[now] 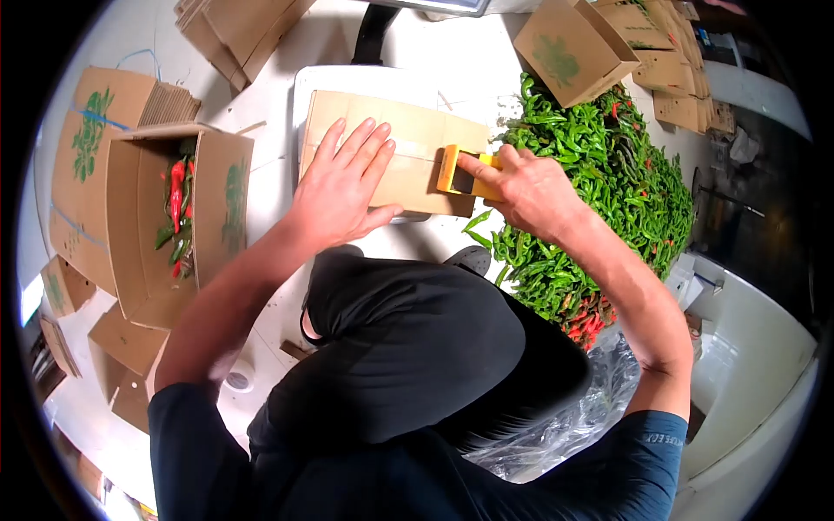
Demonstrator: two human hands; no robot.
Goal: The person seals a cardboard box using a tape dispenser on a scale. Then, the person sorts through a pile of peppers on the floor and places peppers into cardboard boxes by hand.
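Observation:
A closed cardboard box [417, 130] lies on a white platform [365, 80] in front of me. My left hand [343, 187] rests flat on the box's top, fingers spread. In my right hand [530, 191] is a yellow tape dispenser [448, 170], pressed against the right end of the box top along the middle seam. My index finger extends over the dispenser's frame. Part of the dispenser is hidden under my fingers.
A heap of green peppers [599, 191] with some red ones covers the floor to the right. An open box [143, 260] with peppers stands at left. Another box [565, 56] and flattened cartons [682, 69] lie at upper right. Clear plastic sheeting [556, 434] is beside my legs.

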